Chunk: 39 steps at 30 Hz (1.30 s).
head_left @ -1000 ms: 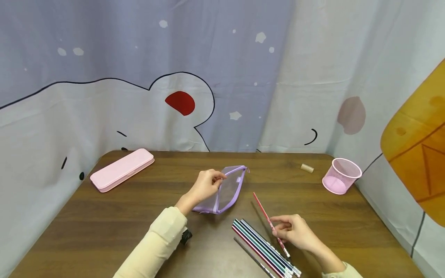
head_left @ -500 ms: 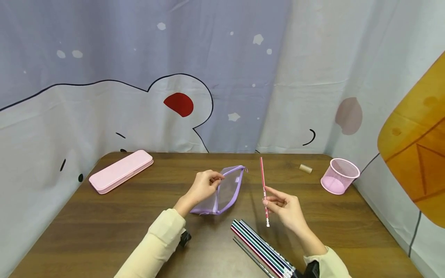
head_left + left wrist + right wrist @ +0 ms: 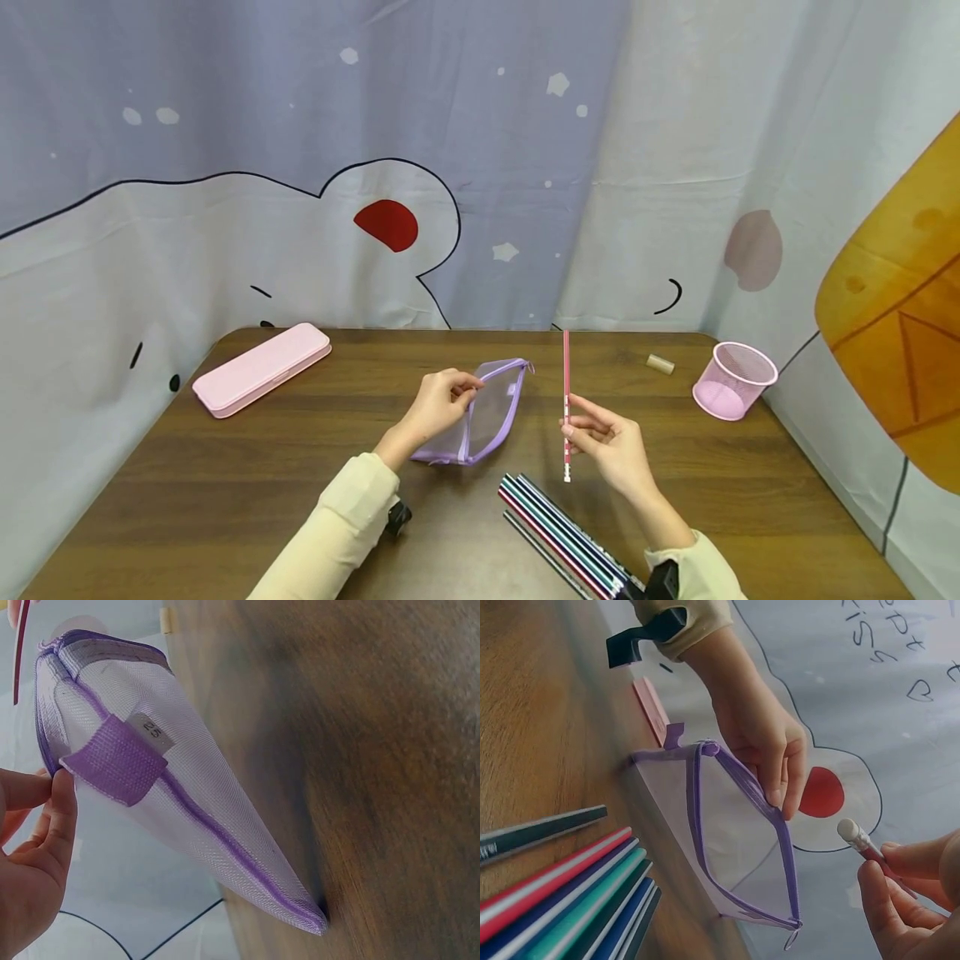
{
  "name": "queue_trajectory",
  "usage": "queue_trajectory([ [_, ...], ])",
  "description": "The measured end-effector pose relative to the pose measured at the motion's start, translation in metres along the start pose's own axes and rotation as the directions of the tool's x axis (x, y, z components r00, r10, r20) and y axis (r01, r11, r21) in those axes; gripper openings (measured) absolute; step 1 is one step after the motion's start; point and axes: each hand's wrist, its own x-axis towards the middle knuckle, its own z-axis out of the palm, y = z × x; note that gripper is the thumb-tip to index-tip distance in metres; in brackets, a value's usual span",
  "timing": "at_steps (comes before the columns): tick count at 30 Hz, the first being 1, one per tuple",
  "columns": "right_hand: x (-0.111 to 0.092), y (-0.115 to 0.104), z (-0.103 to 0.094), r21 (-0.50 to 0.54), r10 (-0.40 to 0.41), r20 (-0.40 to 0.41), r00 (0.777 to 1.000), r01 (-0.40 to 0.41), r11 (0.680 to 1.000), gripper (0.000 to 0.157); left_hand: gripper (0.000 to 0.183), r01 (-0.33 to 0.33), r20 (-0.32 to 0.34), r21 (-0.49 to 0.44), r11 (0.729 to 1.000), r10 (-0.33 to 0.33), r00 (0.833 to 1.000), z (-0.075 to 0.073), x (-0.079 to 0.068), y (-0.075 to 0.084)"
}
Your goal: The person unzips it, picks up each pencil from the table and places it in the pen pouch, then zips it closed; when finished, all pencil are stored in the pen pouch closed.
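While left hand [image 3: 435, 406] is pinching the rim of a mesh pouch [image 3: 448, 440] and right hand [image 3: 613, 446] is pinching a red pencil [image 3: 567, 367] near it, right wrist view is cutting off the pencil bundle [image 3: 564, 534]; pouch is resting on wooden table [image 3: 225, 500], printed curtain [image 3: 262, 108] hanging behind.

We see a small study corner screened off with cloth; whether it sits in a home or elsewhere, we cannot tell. The cartoon-printed cloth [image 3: 225, 100] hangs behind and beside the wood-grain table [image 3: 187, 517], on which we find pencils [image 3: 562, 532], a pink case [image 3: 261, 369] and a pink mesh cup [image 3: 729, 390].
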Motion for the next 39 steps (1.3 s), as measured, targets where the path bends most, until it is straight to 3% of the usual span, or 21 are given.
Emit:
queue_trajectory([
  [6,0.001,-0.001,0.005,0.007,0.034,0.003,0.999,-0.034,0.999,0.047,0.015,0.001,-0.015,0.002,1.000,-0.001,1.000,0.000,0.000,0.000],
  [10,0.002,0.001,0.014,-0.005,0.113,0.044,0.993,-0.113,0.994,0.047,0.015,0.007,-0.037,0.003,1.000,-0.007,0.999,0.001,0.001,0.001],
  [16,0.006,0.011,0.034,0.005,0.257,0.149,0.955,-0.260,0.965,0.049,0.013,0.009,-0.078,0.023,1.000,-0.007,0.997,0.003,0.002,0.002],
  [20,0.015,0.020,0.046,0.046,0.303,0.176,0.936,-0.316,0.948,0.049,0.013,0.013,-0.085,0.016,1.000,-0.011,0.996,0.006,0.000,0.005],
  [30,0.032,0.028,0.064,0.115,0.386,0.053,0.921,-0.389,0.914,0.046,0.014,0.046,-0.028,-0.029,0.999,-0.046,0.999,0.016,-0.003,0.017],
  [39,0.032,0.029,0.077,0.079,0.362,0.006,0.932,-0.362,0.929,0.045,0.013,0.053,0.019,-0.074,0.996,-0.052,0.998,0.022,-0.006,0.023],
])
